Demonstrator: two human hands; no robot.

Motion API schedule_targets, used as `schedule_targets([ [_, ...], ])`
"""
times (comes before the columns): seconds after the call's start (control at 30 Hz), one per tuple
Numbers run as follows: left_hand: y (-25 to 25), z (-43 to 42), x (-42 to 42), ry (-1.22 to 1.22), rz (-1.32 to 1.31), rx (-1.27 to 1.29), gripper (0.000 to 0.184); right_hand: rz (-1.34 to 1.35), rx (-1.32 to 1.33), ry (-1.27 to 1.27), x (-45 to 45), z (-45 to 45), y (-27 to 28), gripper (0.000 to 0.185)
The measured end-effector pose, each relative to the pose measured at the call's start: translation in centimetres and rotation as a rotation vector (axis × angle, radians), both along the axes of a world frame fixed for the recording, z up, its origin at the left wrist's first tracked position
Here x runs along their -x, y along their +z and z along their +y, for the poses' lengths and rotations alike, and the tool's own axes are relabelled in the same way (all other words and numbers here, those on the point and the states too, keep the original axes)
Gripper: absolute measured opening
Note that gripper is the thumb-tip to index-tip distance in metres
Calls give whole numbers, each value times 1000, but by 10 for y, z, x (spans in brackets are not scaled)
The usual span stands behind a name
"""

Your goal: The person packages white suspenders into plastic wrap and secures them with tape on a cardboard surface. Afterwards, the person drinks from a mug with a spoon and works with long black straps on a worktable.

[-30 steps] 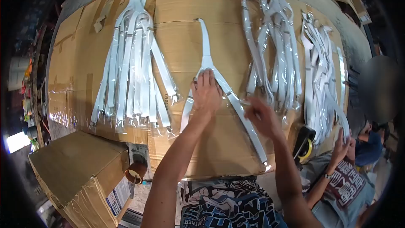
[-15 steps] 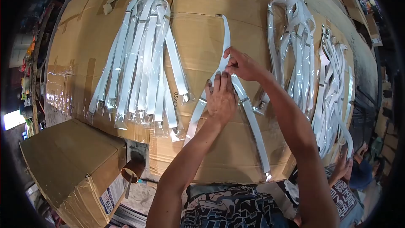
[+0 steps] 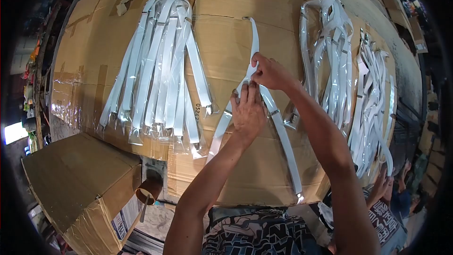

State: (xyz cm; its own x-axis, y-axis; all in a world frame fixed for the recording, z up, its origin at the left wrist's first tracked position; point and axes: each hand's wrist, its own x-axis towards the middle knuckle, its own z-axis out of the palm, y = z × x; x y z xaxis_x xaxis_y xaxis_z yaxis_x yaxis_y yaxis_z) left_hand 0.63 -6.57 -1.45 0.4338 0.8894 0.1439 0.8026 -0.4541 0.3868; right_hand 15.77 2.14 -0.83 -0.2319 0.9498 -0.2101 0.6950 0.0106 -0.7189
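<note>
A pair of white suspenders [image 3: 285,144] lies in a Y shape on the cardboard, its single back strap pointing away from me and its two front straps spread toward me. My left hand [image 3: 247,113] lies palm down over the fork, fingers stretched out and pressing on the straps. Just above those fingertips, my right hand [image 3: 272,73] is closed in a pinch at the join of the straps. The exact spot between its fingertips is hidden. Metal adjusters and an end clip show on the right front strap.
Bagged white suspenders [image 3: 163,66] are fanned out on the left. More suspenders [image 3: 335,52] lie right, with a loose heap [image 3: 370,108] beyond them. A cardboard box [image 3: 80,184] and a brown cup-like tube [image 3: 147,192] stand front left. Another person's hand [image 3: 381,186] is at lower right.
Both hands stay at the fork of the suspenders with only tiny shifts. The other person's hands at lower right have moved slightly.
</note>
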Motion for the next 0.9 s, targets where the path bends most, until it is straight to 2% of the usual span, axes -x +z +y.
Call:
schedule_targets([
  [0.17, 1, -1, 0, -2, 18, 21, 58, -197, -39, -40, 10, 4, 8, 32],
  [0.27, -5, 0, -2, 13, 35, 4, 59, -399, 16, -42, 16, 9, 16, 40],
  [0.37, -2, 0, -3, 18, 37, 24, 60, -454, -11, -93, 8, 7, 11, 45],
  [0.6, 8, 4, 5, -44, -20, 26, 60, -407, 160, -192, 0, -12, 13, 61],
  [0.7, 17, 16, 16, -60, -177, 297, 59, -428, 154, -183, 0, -14, 15, 62],
  [0.9, 12, 27, 21, -186, -23, -80, 62, -431, 145, -193, 0, -10, 18, 58],
])
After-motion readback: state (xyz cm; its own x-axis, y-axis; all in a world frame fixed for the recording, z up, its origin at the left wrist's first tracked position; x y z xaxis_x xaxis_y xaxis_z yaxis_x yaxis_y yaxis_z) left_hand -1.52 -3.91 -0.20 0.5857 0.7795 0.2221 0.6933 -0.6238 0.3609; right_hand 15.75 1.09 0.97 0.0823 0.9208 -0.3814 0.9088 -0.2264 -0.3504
